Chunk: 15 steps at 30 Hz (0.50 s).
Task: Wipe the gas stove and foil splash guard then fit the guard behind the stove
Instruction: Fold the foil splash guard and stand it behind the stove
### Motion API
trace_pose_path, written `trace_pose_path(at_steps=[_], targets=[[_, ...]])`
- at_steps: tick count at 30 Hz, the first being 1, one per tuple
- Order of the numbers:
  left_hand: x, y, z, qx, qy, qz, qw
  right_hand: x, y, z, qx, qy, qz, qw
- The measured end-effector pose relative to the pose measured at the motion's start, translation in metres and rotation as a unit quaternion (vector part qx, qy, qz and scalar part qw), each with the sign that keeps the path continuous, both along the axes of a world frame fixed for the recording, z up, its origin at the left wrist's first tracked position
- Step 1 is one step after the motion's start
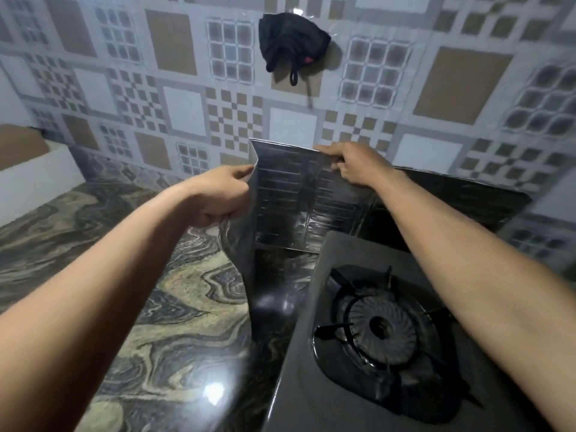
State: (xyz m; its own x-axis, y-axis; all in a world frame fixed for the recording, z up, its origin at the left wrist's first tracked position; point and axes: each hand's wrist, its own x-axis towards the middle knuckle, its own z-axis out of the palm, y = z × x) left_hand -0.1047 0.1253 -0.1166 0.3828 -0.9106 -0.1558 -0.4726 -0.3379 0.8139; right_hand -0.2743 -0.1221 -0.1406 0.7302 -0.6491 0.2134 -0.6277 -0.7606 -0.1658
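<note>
Above all, hands: both bare hands grip one folded panel, one at each side.
Left hand [223, 198]: closed on the left vertical fold of the shiny, ribbed foil splash guard [299, 201], thumb on the near face, the other fingers hidden behind the panel.
Right hand [349, 165]: closed over the guard's top edge toward the right, fingers curled down onto the near face.
Guard, position: upright, behind the rear left corner of the stove and in front of the wall; a side flap bends forward along the stove's left side, reaching down toward the desk. Whether its lower edge touches the desk cannot be told.
Guard, further panel: a darker section runs to the right behind the stove, low against the wall.
Stove: grey single-burner gas stove [314, 369] at lower right, with a round black burner [378, 330] under a black pan support.
Desk: polished marbled stone desk [140, 307], swirled in grey, black and cream, carrying the stove.
Wall: tiled wall [184, 110] patterned in brown, white and grey squares.
Hanging item: black cloth bundle [291, 42] with a dangling loop, fixed to the wall above the guard.
</note>
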Motion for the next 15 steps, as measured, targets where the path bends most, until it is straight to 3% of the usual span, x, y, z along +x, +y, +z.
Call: trace_pose_path(at_steps=[5,8,12,15], targets=[[-0.019,-0.022,0.001,0.037,-0.015,-0.058,0.998,-0.048,-0.018,-0.001,0.02,0.01,-0.05,0.999],[-0.041,-0.032,0.001,0.011,-0.004,-0.074,0.997,-0.068,-0.026,-0.005,0.022,0.022,-0.061,0.998],[-0.064,-0.046,-0.011,-0.042,-0.009,-0.041,0.998,-0.062,-0.03,-0.011,-0.02,0.02,-0.016,0.999],[-0.072,-0.057,-0.022,-0.045,-0.067,0.009,0.997,-0.049,-0.03,-0.02,-0.043,0.001,0.02,0.999]])
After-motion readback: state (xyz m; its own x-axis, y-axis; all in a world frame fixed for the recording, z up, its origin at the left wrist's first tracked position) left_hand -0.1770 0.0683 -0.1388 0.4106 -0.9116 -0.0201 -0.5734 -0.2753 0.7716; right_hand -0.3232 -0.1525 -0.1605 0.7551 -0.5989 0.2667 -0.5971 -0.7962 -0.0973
